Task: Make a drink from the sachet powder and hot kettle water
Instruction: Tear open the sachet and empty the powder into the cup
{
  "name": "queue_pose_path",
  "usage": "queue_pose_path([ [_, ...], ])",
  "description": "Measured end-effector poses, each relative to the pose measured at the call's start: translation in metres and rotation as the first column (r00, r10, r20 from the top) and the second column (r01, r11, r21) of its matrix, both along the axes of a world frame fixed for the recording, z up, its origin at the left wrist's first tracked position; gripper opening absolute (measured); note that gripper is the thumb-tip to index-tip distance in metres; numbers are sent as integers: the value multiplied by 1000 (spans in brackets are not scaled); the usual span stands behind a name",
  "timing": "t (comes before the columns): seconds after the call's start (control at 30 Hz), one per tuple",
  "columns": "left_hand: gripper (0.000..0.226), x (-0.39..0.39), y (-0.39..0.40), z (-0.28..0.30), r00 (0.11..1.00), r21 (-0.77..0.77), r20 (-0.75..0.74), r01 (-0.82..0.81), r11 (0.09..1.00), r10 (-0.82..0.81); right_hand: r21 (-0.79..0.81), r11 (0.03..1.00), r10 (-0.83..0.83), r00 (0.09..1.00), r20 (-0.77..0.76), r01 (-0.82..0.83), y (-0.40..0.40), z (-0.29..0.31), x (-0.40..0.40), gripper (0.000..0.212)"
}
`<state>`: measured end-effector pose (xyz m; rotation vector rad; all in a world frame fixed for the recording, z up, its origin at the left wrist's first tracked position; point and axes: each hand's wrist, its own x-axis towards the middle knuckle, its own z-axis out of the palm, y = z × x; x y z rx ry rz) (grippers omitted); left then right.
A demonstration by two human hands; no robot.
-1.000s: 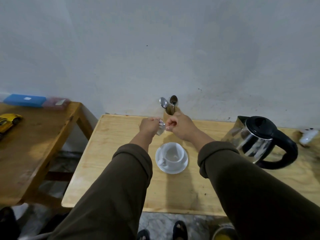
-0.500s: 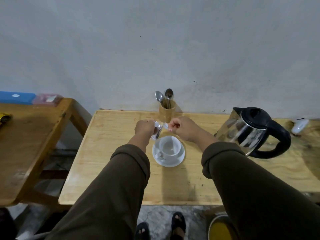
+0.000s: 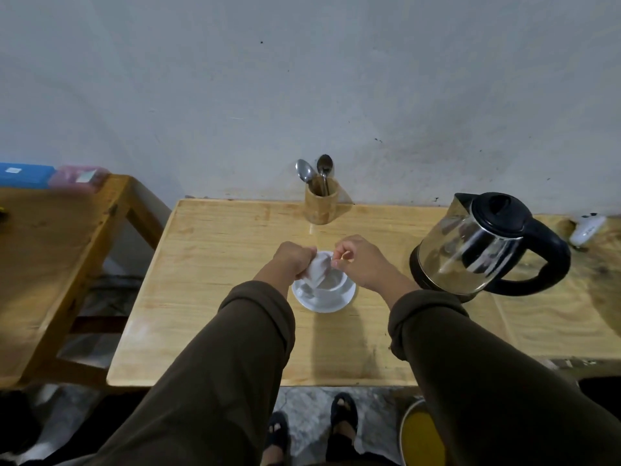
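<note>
**Desk:** Left hand [image 3: 291, 261] first — what does it have?

**Photographer:** Its fingers are curled tight around a small white sachet [image 3: 317, 271], which hangs tilted over the white cup [image 3: 331, 283]. That cup is the landmark for everything else; it sits on a white saucer [image 3: 322, 302] on the pale wooden table [image 3: 215, 297].

**Desk:** And the right hand [image 3: 361, 262]?

**Photographer:** Just right of the cup and above its rim, thumb and forefinger pinched together. Whether they grip a torn-off strip or the sachet's top edge is too small to tell.

**Desk:** So which step is this?

**Photographer:** My reading: opening or emptying the sachet into the cup. No powder can be made out inside; the sachet hides part of the bowl.

**Desk:** What stands around the cup?

**Photographer:** Behind it, near the wall, a wooden holder [image 3: 321, 205] with two spoons [image 3: 316, 171] upright. Well to its right, a steel kettle [image 3: 484, 250], black lid on, handle pointing away from the cup.

**Desk:** What does the next move call for?

**Photographer:** Likely keeping the open end over the cup until it empties, then freeing the right hand for the kettle handle. A slow pour would suit, since the cup is shallow and the water is hot. A spoon from the holder would follow for stirring.
</note>
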<state>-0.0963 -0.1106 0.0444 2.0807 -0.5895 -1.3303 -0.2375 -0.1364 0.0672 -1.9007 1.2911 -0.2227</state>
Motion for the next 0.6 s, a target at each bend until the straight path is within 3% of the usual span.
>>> queue_pose_path([
  [0.07,39,-3,-2,-7,999,40,23,29,999,-29,2,1000,7,1000,-8,-7,0,-5,-3,3],
  [0.27,32,-11,-6,-12,984,150,141,90,985,-111,26,1000,2,1000,-31,-2,0,-14,-4,3],
  [0.47,15,-12,-16,-9,957,210,220,146,967,-192,85,996,20,1000,-3,-20,0,-20,0,12],
  [0.6,25,-13,-23,-6,956,245,168,195,950,-239,140,985,107,994,-12,-104,-3,-18,-2,27],
])
